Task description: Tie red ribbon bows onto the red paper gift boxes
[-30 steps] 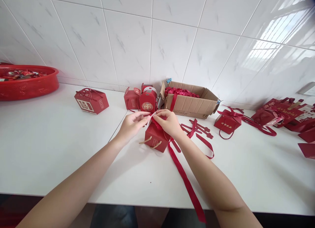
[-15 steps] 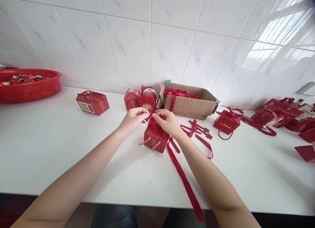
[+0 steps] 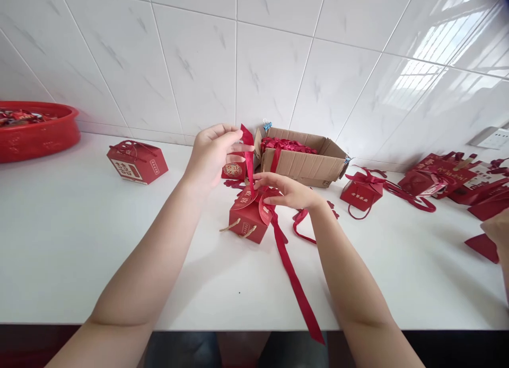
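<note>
A small red gift box (image 3: 247, 220) with gold rope handles stands on the white table (image 3: 79, 241) in the middle. My left hand (image 3: 210, 157) is raised above it, fingers pinched on one end of a red ribbon (image 3: 249, 157) that runs down to the box top. My right hand (image 3: 287, 193) rests on the box top, fingers pressing the ribbon there. The ribbon's long tail (image 3: 296, 283) trails across the table toward the front edge.
An open cardboard box (image 3: 308, 161) of red ribbons sits against the tiled wall. Red gift boxes stand at left (image 3: 137, 162), behind my left hand (image 3: 234, 169) and at right (image 3: 361, 192). Flat red boxes (image 3: 449, 180) pile far right. A red basin (image 3: 37, 130) sits far left.
My left hand has lifted away from the box, pulling the ribbon end upward. My right hand stayed on the box top. The view shifted slightly.
</note>
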The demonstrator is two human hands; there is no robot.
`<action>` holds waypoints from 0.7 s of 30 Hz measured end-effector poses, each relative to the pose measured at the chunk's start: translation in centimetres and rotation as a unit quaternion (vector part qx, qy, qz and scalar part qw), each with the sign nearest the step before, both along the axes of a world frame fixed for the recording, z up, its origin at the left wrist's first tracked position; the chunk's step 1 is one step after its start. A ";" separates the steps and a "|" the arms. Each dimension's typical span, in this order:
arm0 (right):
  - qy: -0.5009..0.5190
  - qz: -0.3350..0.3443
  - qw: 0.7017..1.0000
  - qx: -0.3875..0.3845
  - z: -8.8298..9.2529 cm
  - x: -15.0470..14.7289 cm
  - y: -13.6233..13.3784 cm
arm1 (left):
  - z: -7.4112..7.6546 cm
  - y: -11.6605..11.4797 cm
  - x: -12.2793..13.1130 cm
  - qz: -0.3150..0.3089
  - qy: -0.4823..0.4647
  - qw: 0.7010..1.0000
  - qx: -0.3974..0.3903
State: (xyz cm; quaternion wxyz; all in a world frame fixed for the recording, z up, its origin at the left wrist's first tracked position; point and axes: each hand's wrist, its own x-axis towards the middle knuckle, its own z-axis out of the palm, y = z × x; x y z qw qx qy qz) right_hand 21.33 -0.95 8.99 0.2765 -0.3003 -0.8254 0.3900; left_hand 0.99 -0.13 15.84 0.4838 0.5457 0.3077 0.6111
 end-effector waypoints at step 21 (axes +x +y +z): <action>-0.202 -0.205 0.956 0.048 1.4 -3.5 -2.4 | 1.7 -2.7 -0.7 0.015 -0.080 0.983 0.166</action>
